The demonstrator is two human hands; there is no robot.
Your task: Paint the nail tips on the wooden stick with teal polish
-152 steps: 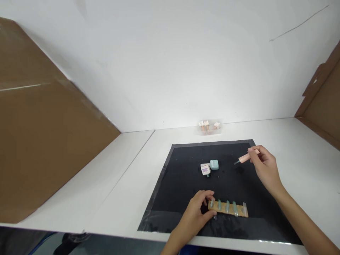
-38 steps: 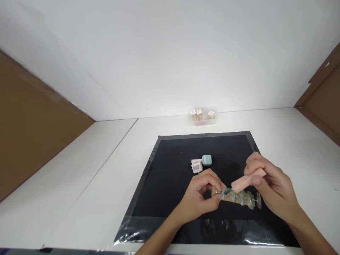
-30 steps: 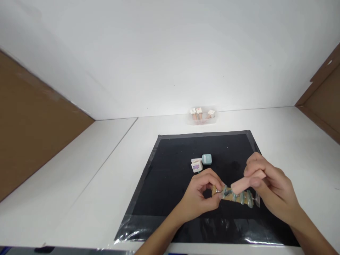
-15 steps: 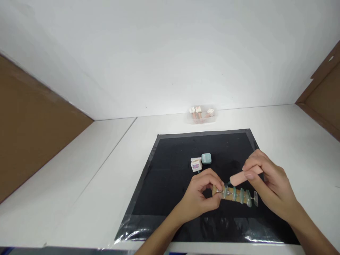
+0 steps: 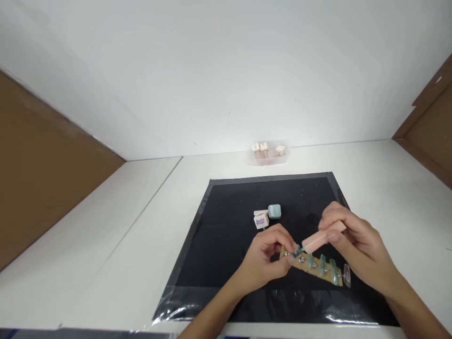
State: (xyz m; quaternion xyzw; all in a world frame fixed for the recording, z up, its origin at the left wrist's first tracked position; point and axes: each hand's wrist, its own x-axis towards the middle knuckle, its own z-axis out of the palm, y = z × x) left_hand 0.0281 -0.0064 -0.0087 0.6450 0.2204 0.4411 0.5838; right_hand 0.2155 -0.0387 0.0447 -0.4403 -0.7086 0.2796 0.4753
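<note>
My left hand [image 5: 266, 252] pinches the left end of a tan strip [image 5: 319, 274], which slopes down to the right above the black mat. Several false nails [image 5: 323, 264] stand in a row along it, most of them green, and the rightmost looks clear. Between the thumb and fingers of my right hand [image 5: 356, 245] is a nail polish brush with a pink cap handle [image 5: 315, 241]. Its dark bristles [image 5: 298, 252] touch or nearly touch the false nail beside my left fingertips; exact contact is too small to tell.
On the black mat [image 5: 226, 212], beyond my hands, lie a green bottle [image 5: 274, 211] and a white block with a purple mark [image 5: 261, 220]. A clear tray [image 5: 270, 160] holding several white-topped items stands by the back wall. Brown panels [image 5: 45, 179] flank the white table.
The strip has tilted, its right end now lower and turned so more of its face shows. My right hand has brought the brush slightly left and down, toward my left fingertips.
</note>
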